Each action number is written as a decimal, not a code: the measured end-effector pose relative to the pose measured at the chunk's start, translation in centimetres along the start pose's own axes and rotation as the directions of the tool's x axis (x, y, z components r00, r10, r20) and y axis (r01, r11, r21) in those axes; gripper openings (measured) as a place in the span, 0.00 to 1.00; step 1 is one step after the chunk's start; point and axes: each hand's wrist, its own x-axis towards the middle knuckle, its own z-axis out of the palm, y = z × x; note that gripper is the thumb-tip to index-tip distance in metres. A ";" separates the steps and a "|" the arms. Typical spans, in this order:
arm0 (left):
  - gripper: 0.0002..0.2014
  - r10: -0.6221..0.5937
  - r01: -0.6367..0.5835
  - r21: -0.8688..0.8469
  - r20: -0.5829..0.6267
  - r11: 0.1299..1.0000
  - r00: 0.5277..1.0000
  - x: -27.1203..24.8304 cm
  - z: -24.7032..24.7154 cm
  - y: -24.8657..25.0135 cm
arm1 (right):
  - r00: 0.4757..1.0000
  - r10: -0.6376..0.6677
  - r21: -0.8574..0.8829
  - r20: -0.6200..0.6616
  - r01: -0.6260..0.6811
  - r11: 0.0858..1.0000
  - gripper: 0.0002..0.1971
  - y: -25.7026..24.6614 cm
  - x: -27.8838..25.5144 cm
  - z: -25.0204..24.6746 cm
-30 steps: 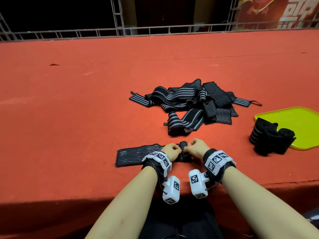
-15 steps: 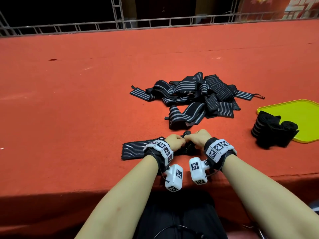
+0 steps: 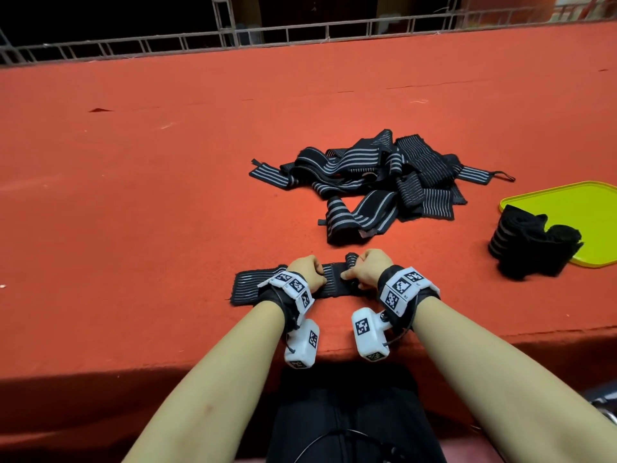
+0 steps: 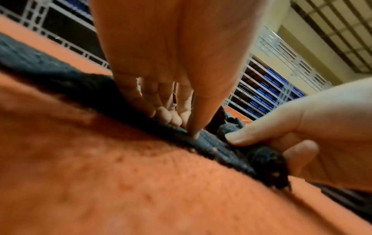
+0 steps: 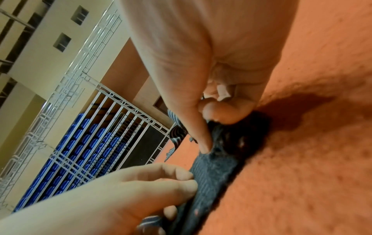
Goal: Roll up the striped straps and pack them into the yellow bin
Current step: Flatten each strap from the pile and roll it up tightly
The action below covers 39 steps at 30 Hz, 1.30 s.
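L hand (image 3: 309, 270) further left on strap (image 3: 334, 280)

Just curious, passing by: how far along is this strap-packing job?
Early. Two rolled straps sit at the yellow bin edge. The right hand is rolling one strap while the left hand presses it flat. A tangled pile of straps remains.
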 end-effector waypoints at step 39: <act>0.26 -0.191 0.214 0.155 -0.152 0.964 0.970 -1.1 -4.2 -8.3 | 0.995 -0.101 -0.186 -0.004 0.099 0.978 0.32 -1.1 0.6 2.9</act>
